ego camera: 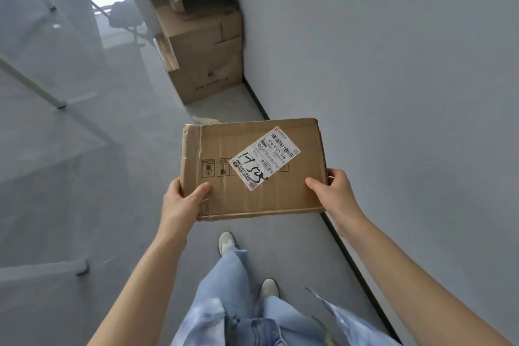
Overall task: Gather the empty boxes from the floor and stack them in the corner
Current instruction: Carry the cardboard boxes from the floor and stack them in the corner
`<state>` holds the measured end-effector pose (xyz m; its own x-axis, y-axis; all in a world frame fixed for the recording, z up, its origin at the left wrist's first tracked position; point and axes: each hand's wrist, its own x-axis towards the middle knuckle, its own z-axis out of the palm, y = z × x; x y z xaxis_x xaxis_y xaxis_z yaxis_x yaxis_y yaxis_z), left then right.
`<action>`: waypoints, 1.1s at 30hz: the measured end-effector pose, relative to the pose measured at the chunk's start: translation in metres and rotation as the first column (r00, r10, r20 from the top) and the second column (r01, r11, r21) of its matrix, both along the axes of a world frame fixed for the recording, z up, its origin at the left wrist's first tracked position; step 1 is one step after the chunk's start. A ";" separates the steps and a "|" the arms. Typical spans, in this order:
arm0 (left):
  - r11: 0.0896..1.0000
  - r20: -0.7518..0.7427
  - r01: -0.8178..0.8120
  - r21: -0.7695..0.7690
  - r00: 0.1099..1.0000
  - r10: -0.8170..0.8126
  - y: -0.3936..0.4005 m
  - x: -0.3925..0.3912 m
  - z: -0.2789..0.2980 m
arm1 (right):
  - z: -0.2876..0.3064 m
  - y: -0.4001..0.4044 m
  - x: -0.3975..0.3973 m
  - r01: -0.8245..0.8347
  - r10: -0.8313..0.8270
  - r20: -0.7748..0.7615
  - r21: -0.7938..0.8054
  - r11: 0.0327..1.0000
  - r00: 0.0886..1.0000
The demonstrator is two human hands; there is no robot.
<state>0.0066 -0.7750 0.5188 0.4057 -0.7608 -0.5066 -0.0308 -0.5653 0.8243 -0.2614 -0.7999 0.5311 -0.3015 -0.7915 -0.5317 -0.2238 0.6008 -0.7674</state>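
Both hands carry one flat cardboard box (pixel 252 168) toward the stack of boxes (pixel 200 36) in the corner ahead, so this looks like the carry step; next move calls for walking closer and lifting it onto the top. Left hand (pixel 182 202) and right hand (pixel 334 191) grasp the near corners, thumbs on top, fingers curled underneath, box held above the floor (pixel 126 177).

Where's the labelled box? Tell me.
Head view, centre: the labelled box is held off the floor between left hand and right hand, short of the corner stack.
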 end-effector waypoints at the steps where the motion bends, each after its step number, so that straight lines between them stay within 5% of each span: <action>1: 1.000 -0.008 -0.031 0.002 0.999 0.031 -0.024 0.010 -0.004 | -0.002 -0.031 0.012 -0.024 0.024 0.003 0.003 1.000 1.000; 26: 0.955 0.011 -0.298 0.000 0.955 0.298 -0.542 0.177 0.012 | 0.006 -0.626 0.209 -0.252 0.247 -0.079 -0.061 0.966 0.966; 33: 0.913 -0.025 -0.404 -0.062 0.915 0.403 -0.676 0.190 0.035 | 0.034 -0.791 0.249 -0.316 0.309 -0.065 -0.221 0.923 0.949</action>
<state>0.1971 -1.4515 0.5536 0.6796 -0.5648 -0.4681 0.1983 -0.4730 0.8585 -0.0122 -1.5911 0.5653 -0.0315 -0.9460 -0.3226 -0.3953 0.3082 -0.8653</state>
